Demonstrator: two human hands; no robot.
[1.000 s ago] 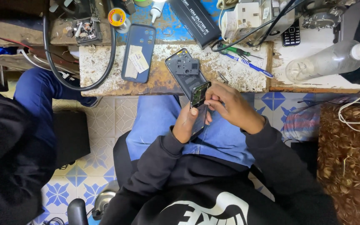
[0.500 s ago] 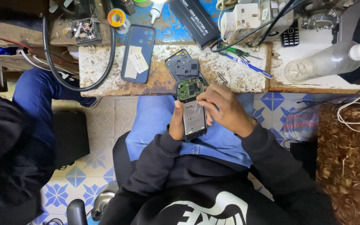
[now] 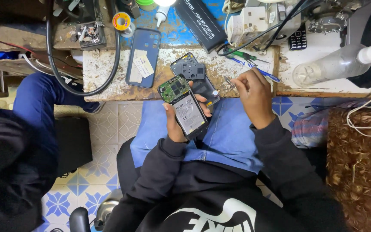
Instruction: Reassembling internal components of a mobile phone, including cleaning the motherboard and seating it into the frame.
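My left hand [image 3: 176, 124] holds an opened phone [image 3: 185, 107] over my lap, back side up, with its green circuit board and silver battery exposed. My right hand [image 3: 250, 95] is at the workbench edge to the right of the phone, fingers pinched on a thin metal tool [image 3: 227, 80] that lies on the bench top. A grey inner phone cover [image 3: 190, 68] lies on the bench just beyond the phone, partly hidden by it.
A blue phone case [image 3: 142, 58] lies on the worn workbench [image 3: 104, 73], left of the cover. A black cable [image 3: 80, 91], solder reel [image 3: 121, 20], black box [image 3: 202, 23], screwdrivers [image 3: 247, 58] and a plastic bottle [image 3: 336, 64] crowd the bench. Another person's blue-trousered leg [image 3: 35, 107] is at left.
My right hand has left the phone and moved right and up to the bench edge. My left hand has turned the phone flat, so its open back faces up.
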